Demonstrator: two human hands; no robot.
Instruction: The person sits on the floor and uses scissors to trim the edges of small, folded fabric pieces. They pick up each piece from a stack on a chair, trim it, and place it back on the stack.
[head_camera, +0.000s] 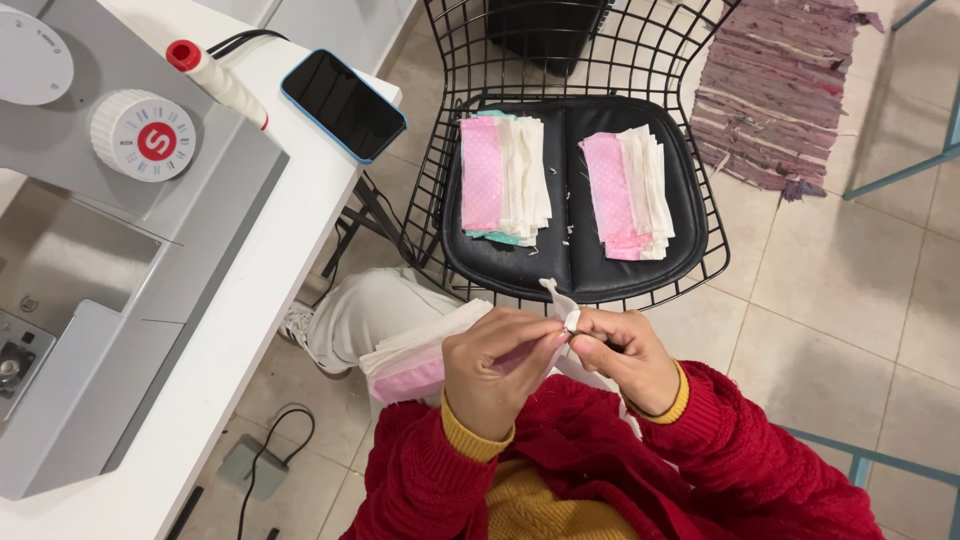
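My left hand (495, 365) pinches a small folded piece of white and pink fabric (555, 297) in front of my chest. My right hand (625, 355) holds a small metal tool, likely snips (573, 321), right against the fabric's edge. A stack of pink and white fabric pieces (420, 355) lies on my lap, under the left hand. Both sleeves are red knit with yellow cuffs.
A black wire chair (575, 265) in front of me carries two piles of pink and white fabric pieces (503, 180) (628, 195). At left, a white table (255, 290) bears a sewing machine (110, 200) and a phone (343, 105). A foot pedal (255, 465) lies on the floor; a rag rug (775, 90) lies far right.
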